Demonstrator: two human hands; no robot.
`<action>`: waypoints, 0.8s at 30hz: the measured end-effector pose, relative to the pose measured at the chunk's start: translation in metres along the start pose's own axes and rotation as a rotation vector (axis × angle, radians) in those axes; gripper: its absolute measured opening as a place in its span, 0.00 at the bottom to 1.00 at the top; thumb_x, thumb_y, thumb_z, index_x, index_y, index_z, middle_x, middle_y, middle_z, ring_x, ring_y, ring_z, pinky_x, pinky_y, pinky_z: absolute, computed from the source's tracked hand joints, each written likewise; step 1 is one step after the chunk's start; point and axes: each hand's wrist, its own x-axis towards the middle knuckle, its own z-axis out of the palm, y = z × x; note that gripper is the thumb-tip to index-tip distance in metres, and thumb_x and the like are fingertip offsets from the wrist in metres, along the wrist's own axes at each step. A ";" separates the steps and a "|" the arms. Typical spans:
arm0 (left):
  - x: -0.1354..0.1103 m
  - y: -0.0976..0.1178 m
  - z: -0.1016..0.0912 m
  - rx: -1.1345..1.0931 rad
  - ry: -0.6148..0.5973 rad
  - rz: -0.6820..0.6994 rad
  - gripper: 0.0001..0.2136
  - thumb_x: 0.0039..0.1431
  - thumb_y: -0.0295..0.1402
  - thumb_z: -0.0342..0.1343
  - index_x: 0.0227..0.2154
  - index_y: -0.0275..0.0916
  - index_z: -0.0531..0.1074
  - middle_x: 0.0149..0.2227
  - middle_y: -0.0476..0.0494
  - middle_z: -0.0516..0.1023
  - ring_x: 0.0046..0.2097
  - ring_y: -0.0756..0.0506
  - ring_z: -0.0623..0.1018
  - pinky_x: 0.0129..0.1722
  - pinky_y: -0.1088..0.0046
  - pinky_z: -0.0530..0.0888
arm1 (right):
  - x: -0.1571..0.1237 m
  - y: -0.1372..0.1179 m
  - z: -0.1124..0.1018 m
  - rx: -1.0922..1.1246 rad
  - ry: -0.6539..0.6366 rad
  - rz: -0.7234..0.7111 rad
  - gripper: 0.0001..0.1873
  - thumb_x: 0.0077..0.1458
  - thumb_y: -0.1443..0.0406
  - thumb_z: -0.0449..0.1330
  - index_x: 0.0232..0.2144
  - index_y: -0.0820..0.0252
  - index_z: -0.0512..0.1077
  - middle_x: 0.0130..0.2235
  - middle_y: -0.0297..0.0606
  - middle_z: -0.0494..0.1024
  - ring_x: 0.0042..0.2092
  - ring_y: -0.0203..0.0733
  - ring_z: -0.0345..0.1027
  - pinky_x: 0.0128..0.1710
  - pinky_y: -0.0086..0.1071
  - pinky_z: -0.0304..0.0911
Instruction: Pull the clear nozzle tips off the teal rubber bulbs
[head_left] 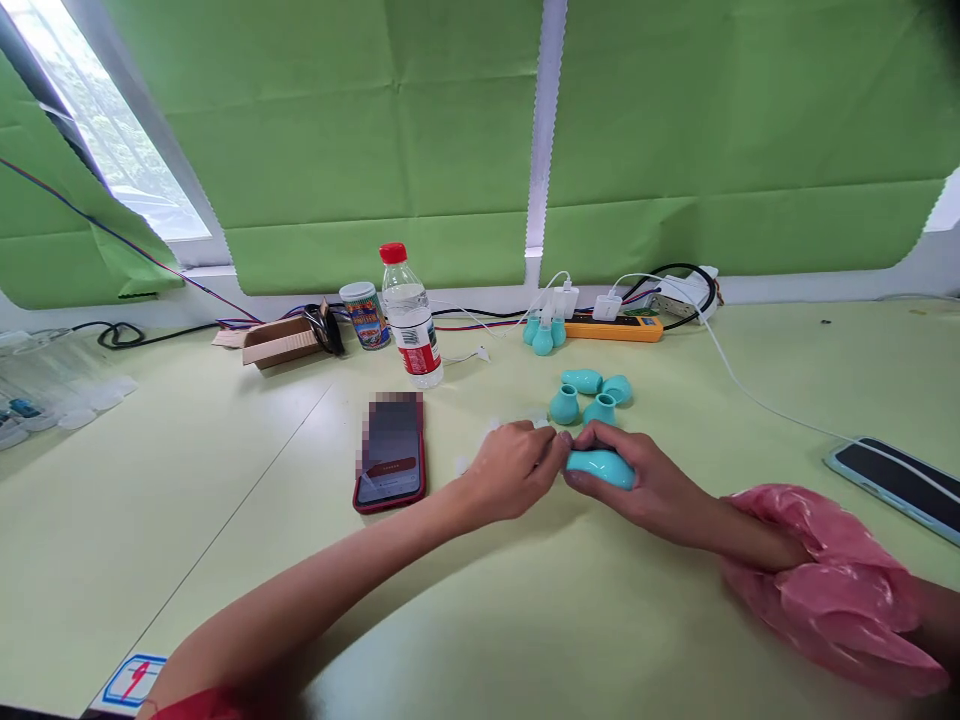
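Note:
My right hand point(652, 485) is wrapped round a glossy turquoise rounded piece point(602, 468), lying on its side above the table. Against the left end of that piece, my left hand point(517, 465) has its fingers pinched together; whatever is between them is too small or hidden to make out. Just beyond my hands stand two turquoise bulb-shaped pieces with open necks point(564, 405). Behind these lie a longer turquoise piece point(581, 381) and another rounded turquoise piece point(617, 389). A pink plastic bag point(825, 590) is bunched round my right forearm.
A red-cased phone point(390, 450) lies left of my hands, with a red-capped water bottle point(412, 320) behind it. Farther back are a can point(365, 315), an open cardboard box point(281, 342) and an orange power strip point(615, 328). A white cable crosses toward another phone point(900, 485) at right.

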 end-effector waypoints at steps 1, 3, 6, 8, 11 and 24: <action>-0.001 0.001 0.003 -0.041 0.004 -0.014 0.19 0.61 0.34 0.34 0.15 0.37 0.53 0.15 0.52 0.55 0.19 0.53 0.55 0.23 0.75 0.54 | -0.002 -0.002 0.001 0.017 0.000 0.004 0.09 0.50 0.59 0.53 0.29 0.59 0.62 0.26 0.31 0.66 0.26 0.32 0.57 0.25 0.26 0.57; -0.003 0.002 0.006 -0.145 0.012 -0.068 0.20 0.61 0.34 0.32 0.13 0.38 0.46 0.14 0.54 0.47 0.18 0.54 0.49 0.22 0.74 0.52 | -0.004 -0.006 0.002 0.045 -0.002 0.005 0.09 0.49 0.59 0.54 0.29 0.59 0.63 0.26 0.31 0.67 0.26 0.31 0.58 0.25 0.25 0.58; -0.003 0.005 0.005 -0.294 0.026 -0.134 0.20 0.60 0.36 0.32 0.12 0.38 0.44 0.14 0.55 0.42 0.18 0.54 0.46 0.20 0.74 0.50 | -0.005 -0.011 -0.001 0.112 0.006 -0.004 0.10 0.48 0.58 0.56 0.28 0.60 0.66 0.26 0.32 0.69 0.27 0.32 0.61 0.25 0.25 0.58; -0.004 0.009 0.002 -0.390 0.020 -0.157 0.21 0.59 0.39 0.32 0.12 0.38 0.47 0.14 0.55 0.44 0.18 0.54 0.48 0.20 0.75 0.50 | -0.004 -0.013 -0.005 0.176 0.002 0.009 0.11 0.46 0.58 0.58 0.27 0.61 0.68 0.26 0.33 0.70 0.26 0.32 0.62 0.23 0.24 0.58; -0.005 0.013 -0.001 -0.539 -0.039 -0.194 0.23 0.58 0.44 0.31 0.12 0.38 0.51 0.13 0.54 0.47 0.18 0.54 0.51 0.19 0.76 0.51 | -0.004 -0.014 -0.010 0.298 -0.066 0.065 0.12 0.44 0.57 0.59 0.26 0.61 0.68 0.24 0.34 0.71 0.23 0.31 0.61 0.18 0.24 0.56; -0.002 0.008 0.001 -1.003 -0.281 -0.243 0.24 0.55 0.49 0.35 0.12 0.37 0.53 0.12 0.55 0.50 0.16 0.56 0.51 0.16 0.77 0.51 | 0.003 -0.003 -0.017 0.589 -0.323 0.184 0.13 0.42 0.58 0.61 0.25 0.62 0.64 0.21 0.34 0.71 0.19 0.29 0.58 0.14 0.21 0.54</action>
